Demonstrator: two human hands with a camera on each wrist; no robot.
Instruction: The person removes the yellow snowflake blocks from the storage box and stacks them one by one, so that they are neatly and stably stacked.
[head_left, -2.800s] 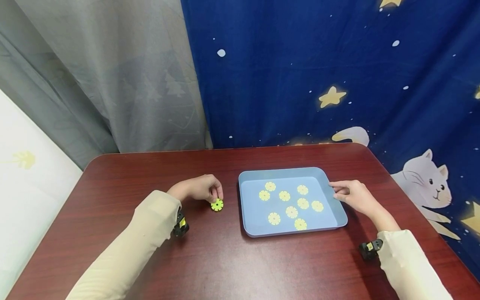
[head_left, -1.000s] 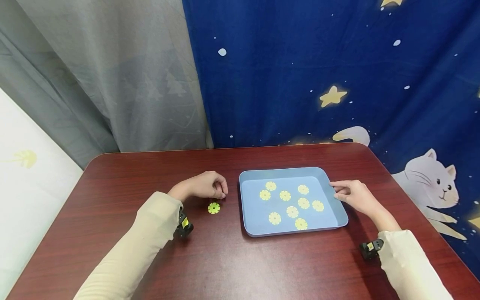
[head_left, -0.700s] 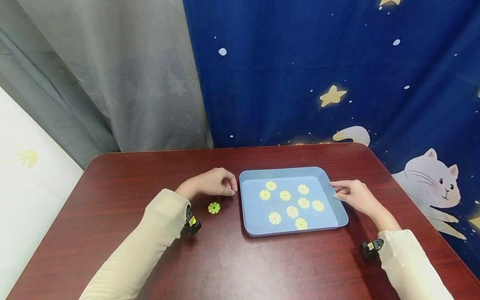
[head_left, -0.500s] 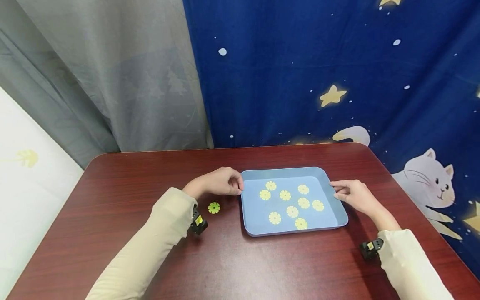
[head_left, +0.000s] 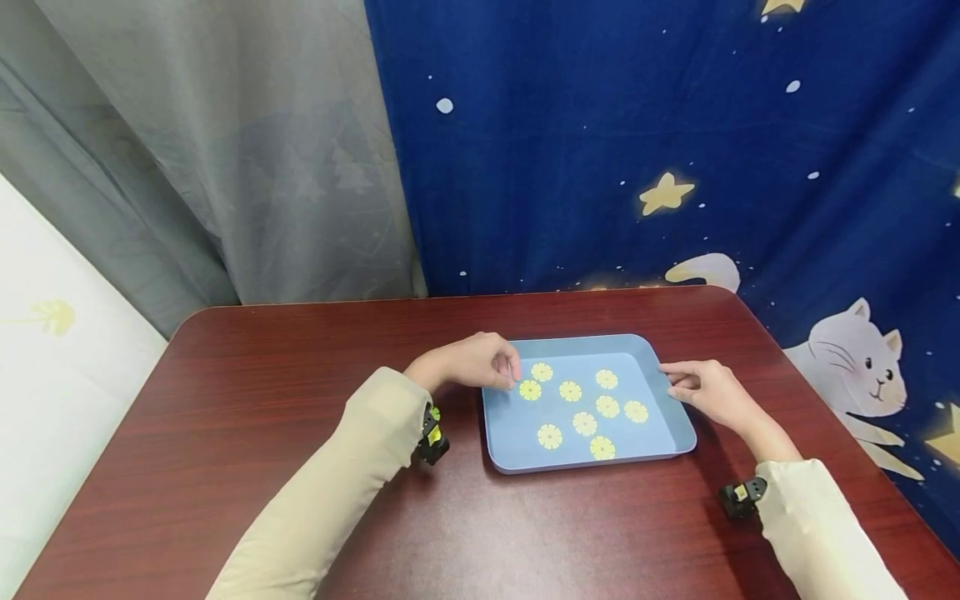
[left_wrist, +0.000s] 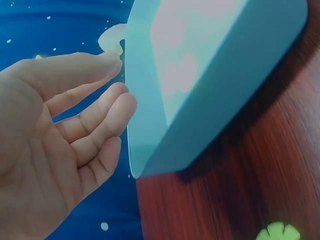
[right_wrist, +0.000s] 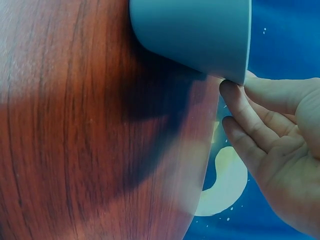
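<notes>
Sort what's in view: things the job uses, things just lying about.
Seemingly in the job:
blue tray, held by the right hand
nine yellow flower discs in it
green flower disc beside it

Just around:
wood-grain table
gray curtain
starry blue curtain

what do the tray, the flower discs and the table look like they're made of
Tray: probably plastic with a matte finish, judging by its smooth, even blue walls and moulded-looking rounded corners.
Flower discs: likely plastic too, flat and evenly notched; too small to tell the finish.
Table: wood or wood-look laminate, slightly glossy, with reddish-brown grain and a soft sheen.
</notes>
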